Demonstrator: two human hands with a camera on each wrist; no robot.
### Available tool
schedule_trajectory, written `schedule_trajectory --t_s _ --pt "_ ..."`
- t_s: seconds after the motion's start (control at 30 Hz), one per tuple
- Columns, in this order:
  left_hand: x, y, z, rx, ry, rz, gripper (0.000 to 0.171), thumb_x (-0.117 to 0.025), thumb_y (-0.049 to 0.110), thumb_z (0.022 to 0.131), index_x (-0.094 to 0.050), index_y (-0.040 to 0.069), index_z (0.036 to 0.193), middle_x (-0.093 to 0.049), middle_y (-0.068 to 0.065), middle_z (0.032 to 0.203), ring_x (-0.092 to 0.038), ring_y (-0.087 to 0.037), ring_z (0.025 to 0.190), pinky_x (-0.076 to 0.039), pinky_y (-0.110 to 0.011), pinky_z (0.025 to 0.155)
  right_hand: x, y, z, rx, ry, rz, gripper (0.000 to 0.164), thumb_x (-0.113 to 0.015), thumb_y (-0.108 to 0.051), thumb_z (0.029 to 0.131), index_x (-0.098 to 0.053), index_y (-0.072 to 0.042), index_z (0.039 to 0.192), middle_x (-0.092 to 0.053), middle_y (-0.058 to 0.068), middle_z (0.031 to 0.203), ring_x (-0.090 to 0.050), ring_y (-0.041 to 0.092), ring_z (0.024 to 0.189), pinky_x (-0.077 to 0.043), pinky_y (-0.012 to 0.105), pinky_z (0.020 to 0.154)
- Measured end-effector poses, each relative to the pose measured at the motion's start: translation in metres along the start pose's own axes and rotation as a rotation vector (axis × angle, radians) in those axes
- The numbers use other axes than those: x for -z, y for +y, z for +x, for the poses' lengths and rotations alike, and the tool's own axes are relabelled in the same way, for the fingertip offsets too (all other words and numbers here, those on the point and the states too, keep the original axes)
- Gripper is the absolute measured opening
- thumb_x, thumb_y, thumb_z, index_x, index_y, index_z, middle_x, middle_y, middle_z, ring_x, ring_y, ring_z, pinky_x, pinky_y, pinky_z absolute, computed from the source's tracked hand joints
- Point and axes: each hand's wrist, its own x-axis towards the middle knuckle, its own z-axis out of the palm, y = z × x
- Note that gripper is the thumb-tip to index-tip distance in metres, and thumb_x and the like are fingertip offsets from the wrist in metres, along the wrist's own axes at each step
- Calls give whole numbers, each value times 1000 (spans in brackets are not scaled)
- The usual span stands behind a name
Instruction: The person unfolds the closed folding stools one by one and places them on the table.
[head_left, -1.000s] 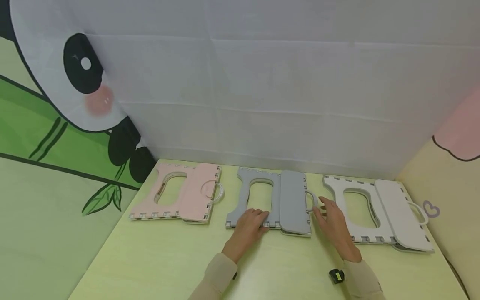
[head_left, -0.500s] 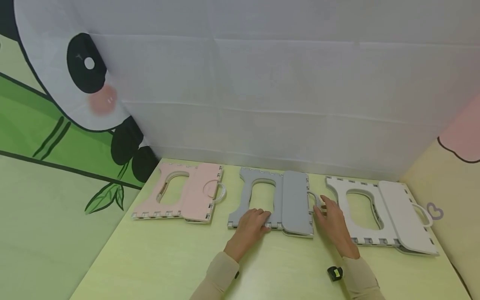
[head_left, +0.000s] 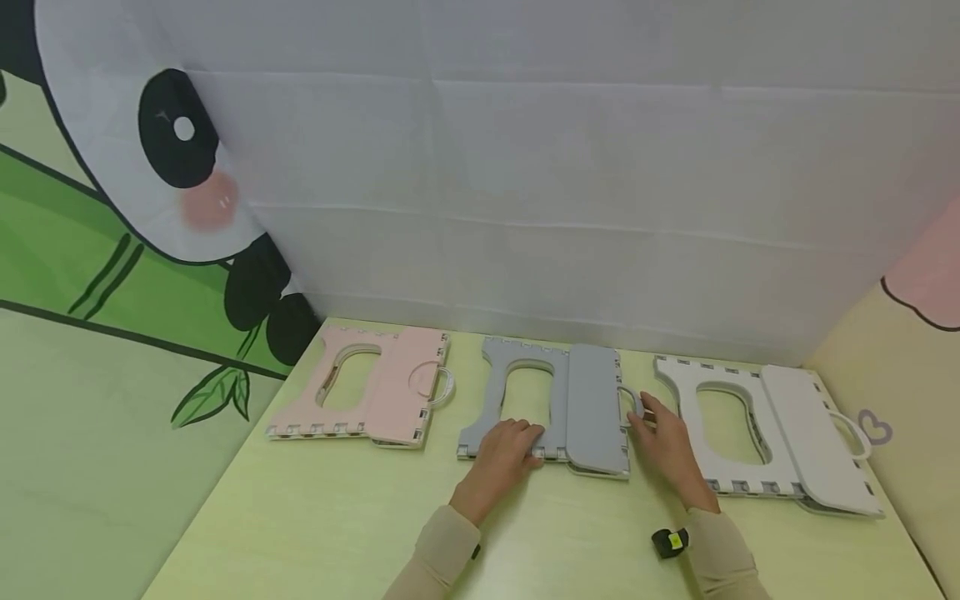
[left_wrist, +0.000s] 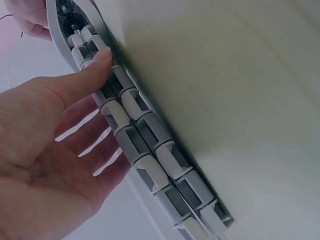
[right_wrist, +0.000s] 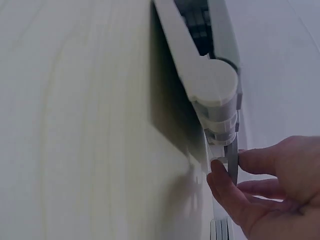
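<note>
A grey folding step stool (head_left: 592,408) lies folded flat on the table, in the middle of a row. My left hand (head_left: 501,458) grips its near edge: in the left wrist view the thumb (left_wrist: 90,75) presses on the hinged edge (left_wrist: 145,145) while the fingers reach over the top face. At the stool's right end, my right hand (head_left: 671,450) pinches the small loop handle (right_wrist: 233,160). Thumb and fingertips sit on opposite sides of that handle in the right wrist view.
A pink folding stool (head_left: 405,383) lies to the left and a white one (head_left: 817,442) to the right, both flat on the pale yellow-green table (head_left: 300,525). Behind them rises a white cloth wall (head_left: 525,167). A small black device (head_left: 667,543) shows beside the right sleeve.
The head view has swung slightly, shifting everything a little to the right in it. My right fingertips have come slightly closer onto the handle; the left hand stays on the stool's edge.
</note>
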Motion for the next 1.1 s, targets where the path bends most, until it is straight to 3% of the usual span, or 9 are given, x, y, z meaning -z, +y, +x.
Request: schedule_trajectory --t_s 0.2,0.4,0.5,0.53,0.7,0.8,1.1 --pt "-2 -1 0 -14 6 8 45 -89 27 79 -71 6 115 -70 -1 95 -64 -16 83 -54 -27 81 6 0 1 -136 -71 84 55 -60 -13 106 -39 9 152 -46 32 149 -53 47 131 -47 57 107" --pt "2 -1 -1 -32 11 -12 45 -88 26 79 -71 5 115 -68 -1 93 -63 -15 81 -54 -27 81 10 -2 3 -197 -111 107 56 -61 -17 106 -40 8 152 -47 34 148 -52 47 131 -45 57 108" --pt "3 -1 0 -29 3 -21 44 -88 26 80 -70 5 115 -68 -1 93 -62 -15 81 -54 -27 81 11 0 5 -218 -137 147 59 -61 -20 106 -38 9 153 -46 35 148 -53 45 132 -46 52 108" --pt "3 -2 0 -27 0 -23 44 -88 26 81 -70 5 116 -68 -1 93 -62 -15 82 -54 -27 81 11 1 6 -225 -141 171 60 -61 -19 106 -37 10 152 -47 35 147 -54 44 132 -49 45 107" --pt "3 -3 0 -38 -23 -18 44 -86 27 83 -69 6 117 -67 0 93 -63 -15 83 -54 -27 83 10 4 7 -277 -150 330 60 -61 -15 105 -36 13 151 -52 34 142 -68 17 109 -57 24 90" --pt "3 -4 0 -44 -42 -19 44 -85 27 84 -69 5 119 -68 -1 95 -64 -16 85 -54 -29 87 9 5 8 -302 -140 405 58 -61 -10 104 -37 12 151 -53 34 140 -67 2 95 -59 22 86" --pt "4 -4 0 -27 -91 -26 45 -84 27 86 -68 5 122 -69 -2 103 -65 -17 94 -53 -30 93 12 3 6 -346 -147 520 59 -61 -6 104 -34 12 153 -49 36 142 -69 1 89 -60 27 88"
